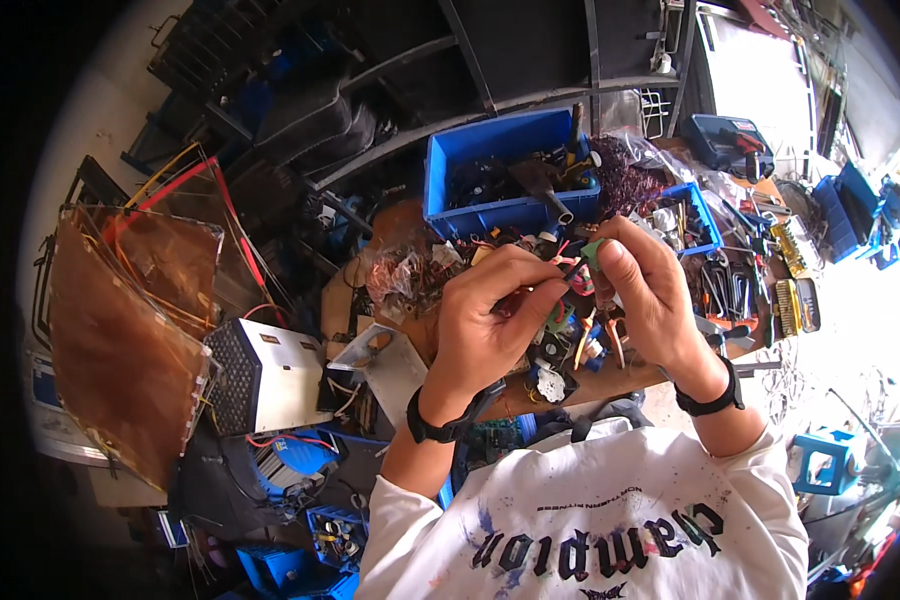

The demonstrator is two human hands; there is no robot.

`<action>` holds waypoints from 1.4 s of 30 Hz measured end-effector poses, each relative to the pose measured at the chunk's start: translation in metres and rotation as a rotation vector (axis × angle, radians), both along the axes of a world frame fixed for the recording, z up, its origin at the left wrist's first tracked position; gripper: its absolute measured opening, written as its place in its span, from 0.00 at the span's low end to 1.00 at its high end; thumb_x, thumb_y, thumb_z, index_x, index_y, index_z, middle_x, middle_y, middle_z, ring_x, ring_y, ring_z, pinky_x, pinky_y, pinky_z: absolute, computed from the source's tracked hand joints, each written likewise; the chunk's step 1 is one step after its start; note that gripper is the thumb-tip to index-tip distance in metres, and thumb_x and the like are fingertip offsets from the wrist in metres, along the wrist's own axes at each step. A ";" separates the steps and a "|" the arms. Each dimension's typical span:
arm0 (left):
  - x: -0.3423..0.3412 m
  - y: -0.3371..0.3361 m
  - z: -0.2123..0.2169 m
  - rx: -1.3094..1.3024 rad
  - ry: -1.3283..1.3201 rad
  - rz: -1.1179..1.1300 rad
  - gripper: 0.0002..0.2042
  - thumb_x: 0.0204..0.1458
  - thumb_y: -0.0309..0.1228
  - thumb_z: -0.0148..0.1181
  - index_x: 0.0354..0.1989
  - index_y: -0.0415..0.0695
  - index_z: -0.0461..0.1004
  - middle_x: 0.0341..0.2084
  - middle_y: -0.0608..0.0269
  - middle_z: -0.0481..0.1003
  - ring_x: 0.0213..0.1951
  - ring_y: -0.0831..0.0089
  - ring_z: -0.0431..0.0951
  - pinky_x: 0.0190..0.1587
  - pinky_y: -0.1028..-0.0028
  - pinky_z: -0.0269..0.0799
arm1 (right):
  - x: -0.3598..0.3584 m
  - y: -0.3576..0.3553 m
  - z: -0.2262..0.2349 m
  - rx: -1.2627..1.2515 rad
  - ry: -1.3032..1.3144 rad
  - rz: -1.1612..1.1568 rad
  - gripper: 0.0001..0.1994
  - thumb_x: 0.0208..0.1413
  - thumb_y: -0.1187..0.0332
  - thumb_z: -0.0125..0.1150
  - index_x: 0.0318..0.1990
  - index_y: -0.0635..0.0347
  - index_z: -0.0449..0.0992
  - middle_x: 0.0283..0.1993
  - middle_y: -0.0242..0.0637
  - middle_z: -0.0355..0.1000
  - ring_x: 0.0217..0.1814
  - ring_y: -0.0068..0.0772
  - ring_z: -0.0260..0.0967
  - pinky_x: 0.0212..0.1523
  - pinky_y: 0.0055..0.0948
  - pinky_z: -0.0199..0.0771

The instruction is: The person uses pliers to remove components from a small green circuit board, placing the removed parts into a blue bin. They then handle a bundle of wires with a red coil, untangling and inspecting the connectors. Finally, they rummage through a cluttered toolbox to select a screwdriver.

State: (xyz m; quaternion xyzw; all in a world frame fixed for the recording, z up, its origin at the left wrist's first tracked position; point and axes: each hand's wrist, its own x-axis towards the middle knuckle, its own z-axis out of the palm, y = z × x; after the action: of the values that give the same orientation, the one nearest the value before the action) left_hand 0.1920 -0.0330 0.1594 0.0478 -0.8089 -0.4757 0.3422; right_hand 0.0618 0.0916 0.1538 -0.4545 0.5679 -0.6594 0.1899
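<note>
1. The left hand (pixel 495 310) is over the workbench (pixel 610 387), its thumb and forefinger pinched narrowly on a small dark piece (pixel 573 270); the piece's exact kind is too small to tell.
2. The right hand (pixel 652 290) faces it, thumb and forefinger closed on a small green piece (pixel 592 251).
3. Both pieces are between the two hands, near each other; whether they touch, I cannot tell.
4. Below the hands lie loose parts, among them a pink piece (pixel 581 286), an orange tool handle (pixel 617 342) and a whitish round part (pixel 550 385) near the bench's front edge.
5. Beyond the hands stands a large blue bin (pixel 490 221) holding dark parts and a metal tube (pixel 562 212); right of it is a smaller blue tray (pixel 709 222).
6. To the left are a perforated metal case (pixel 285 375) and a large brown sheet (pixel 130 330), tilted.
7. Black wristbands (pixel 435 428) circle both wrists.
</note>
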 end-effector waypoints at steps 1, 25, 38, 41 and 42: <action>-0.001 -0.001 -0.001 -0.013 -0.004 -0.008 0.05 0.49 0.21 0.63 0.35 0.38 0.77 0.27 0.66 0.74 0.24 0.84 0.70 0.25 0.83 0.64 | 0.000 -0.001 0.000 -0.004 -0.004 -0.005 0.19 0.65 0.56 0.48 0.31 0.65 0.68 0.20 0.27 0.61 0.24 0.17 0.55 0.24 0.23 0.57; -0.010 0.003 -0.002 0.004 -0.027 -0.061 0.05 0.48 0.24 0.64 0.31 0.35 0.75 0.23 0.59 0.72 0.26 0.66 0.71 0.29 0.73 0.65 | -0.006 0.004 -0.015 0.113 -0.211 0.195 0.22 0.67 0.53 0.39 0.36 0.65 0.70 0.21 0.24 0.58 0.21 0.14 0.51 0.22 0.18 0.53; -0.013 -0.003 -0.009 0.121 -0.148 -0.091 0.05 0.55 0.25 0.57 0.32 0.36 0.74 0.22 0.67 0.69 0.25 0.81 0.65 0.27 0.80 0.61 | -0.015 0.009 -0.009 -0.080 0.324 -0.025 0.15 0.51 0.79 0.60 0.48 0.63 0.74 0.36 0.37 0.71 0.34 0.24 0.70 0.37 0.22 0.71; -0.007 0.005 -0.014 0.117 -0.159 -0.042 0.04 0.55 0.24 0.56 0.32 0.36 0.73 0.22 0.68 0.68 0.25 0.83 0.65 0.27 0.80 0.60 | -0.009 0.009 -0.016 -0.112 0.300 -0.107 0.12 0.48 0.79 0.63 0.42 0.61 0.77 0.34 0.37 0.70 0.33 0.29 0.72 0.31 0.24 0.72; -0.003 0.002 -0.019 0.102 -0.172 -0.028 0.03 0.55 0.23 0.56 0.33 0.36 0.73 0.23 0.68 0.68 0.25 0.83 0.65 0.27 0.81 0.60 | -0.007 0.013 -0.016 -0.094 0.283 -0.068 0.13 0.46 0.80 0.63 0.42 0.63 0.77 0.34 0.37 0.72 0.32 0.29 0.70 0.32 0.26 0.70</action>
State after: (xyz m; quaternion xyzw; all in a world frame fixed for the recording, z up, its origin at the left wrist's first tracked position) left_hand 0.1892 -0.0308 0.1406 0.0943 -0.8108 -0.5150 0.2618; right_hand 0.0546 0.1045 0.1374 -0.5319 0.5726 -0.6205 0.0642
